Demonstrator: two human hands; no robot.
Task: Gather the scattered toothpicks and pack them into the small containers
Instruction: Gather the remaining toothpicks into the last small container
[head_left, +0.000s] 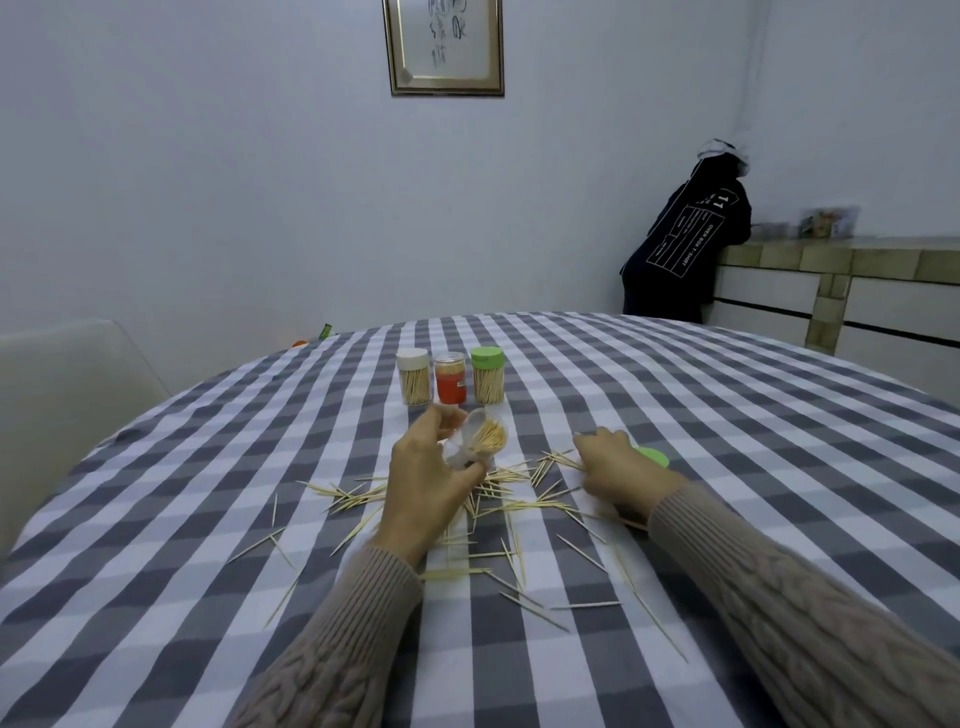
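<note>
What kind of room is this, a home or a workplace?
Probably a home dining room: a round table under a checked tablecloth, a framed picture on the wall, and a tiled sideboard with drawers at the right.

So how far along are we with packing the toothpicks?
Done: three capped containers stand filled at the back. In hand: the left hand holds an open container, tilted and partly full, while the right hand rests on loose toothpicks. Left: many still scattered on the cloth, and the green lid is off.
</note>
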